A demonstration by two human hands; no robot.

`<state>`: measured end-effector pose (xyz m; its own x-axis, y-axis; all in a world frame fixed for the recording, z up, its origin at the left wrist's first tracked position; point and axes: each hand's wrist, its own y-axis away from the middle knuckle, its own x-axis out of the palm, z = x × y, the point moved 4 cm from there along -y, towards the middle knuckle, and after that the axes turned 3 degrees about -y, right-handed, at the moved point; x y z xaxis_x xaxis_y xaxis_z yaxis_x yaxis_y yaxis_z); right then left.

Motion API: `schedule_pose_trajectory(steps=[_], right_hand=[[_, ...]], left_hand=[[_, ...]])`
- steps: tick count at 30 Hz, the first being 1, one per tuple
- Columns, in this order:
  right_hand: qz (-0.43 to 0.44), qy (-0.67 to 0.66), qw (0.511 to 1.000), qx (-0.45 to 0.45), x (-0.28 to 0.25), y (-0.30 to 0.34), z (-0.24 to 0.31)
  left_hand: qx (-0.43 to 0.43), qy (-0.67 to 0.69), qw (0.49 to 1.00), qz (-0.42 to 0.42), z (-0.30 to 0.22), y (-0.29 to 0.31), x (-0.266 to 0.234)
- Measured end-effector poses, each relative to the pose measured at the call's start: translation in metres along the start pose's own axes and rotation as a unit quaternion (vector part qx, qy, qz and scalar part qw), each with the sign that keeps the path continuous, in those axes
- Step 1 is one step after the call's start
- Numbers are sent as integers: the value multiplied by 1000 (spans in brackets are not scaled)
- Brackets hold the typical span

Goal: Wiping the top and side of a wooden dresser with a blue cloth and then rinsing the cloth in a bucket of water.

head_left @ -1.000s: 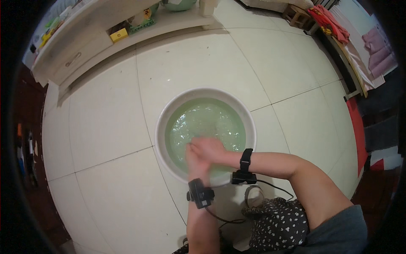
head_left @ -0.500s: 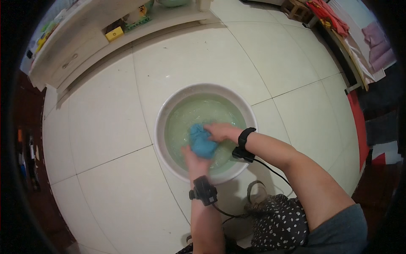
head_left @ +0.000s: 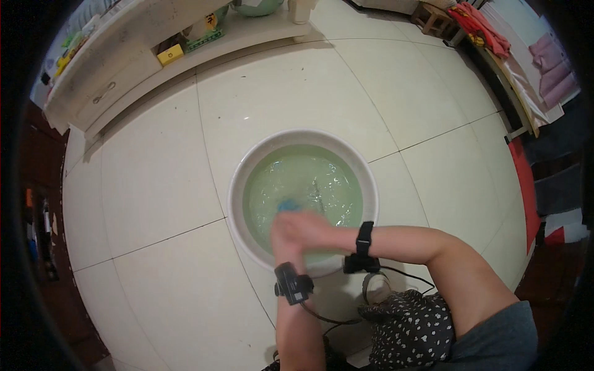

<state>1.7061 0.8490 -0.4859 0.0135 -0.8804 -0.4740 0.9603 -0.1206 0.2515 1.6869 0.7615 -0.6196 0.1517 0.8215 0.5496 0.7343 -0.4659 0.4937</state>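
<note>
A white round basin holds greenish water. Over its near side my left hand and my right hand are pressed together, both closed and smeared by motion. Just beyond them pokes out a small part of a blue cloth; the rest is hidden in the hands. Each wrist wears a black strap with a small black box, the left box and the right box, with cables trailing from them.
The basin stands on a pale tiled floor. My shoe is close to its near right rim. A whitish cabinet with a yellow box on its shelf is at the far left. A wooden stool stands far right.
My hands have come together, the right one moving nearer and over toward the left. The blue cloth, spread between them before, is now mostly covered by them. The water surface shows more ripples.
</note>
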Motion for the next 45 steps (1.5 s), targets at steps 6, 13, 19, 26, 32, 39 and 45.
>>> schedule_pose_trajectory(steps=[6,13,19,26,32,39,45], right_hand=[[-137,174,970,102,-50,-24,-62],[-26,135,990,36,-21,-9,-24],[-141,61,979,137,-75,-57,-121],[38,215,972,84,-44,-31,-117],[15,-128,988,89,-19,-16,-78],[43,-6,999,21,10,16,-5],[-171,183,968,-5,-53,-24,-55]], left_hand=[[-88,180,977,66,-26,23,91],[-156,259,953,36,-21,14,55],[-91,146,984,-35,-28,11,50],[-199,136,959,-147,-38,24,34],[-178,157,968,-82,-19,19,43],[-134,101,986,-17,-26,28,43],[-187,299,934,52,-7,24,81]])
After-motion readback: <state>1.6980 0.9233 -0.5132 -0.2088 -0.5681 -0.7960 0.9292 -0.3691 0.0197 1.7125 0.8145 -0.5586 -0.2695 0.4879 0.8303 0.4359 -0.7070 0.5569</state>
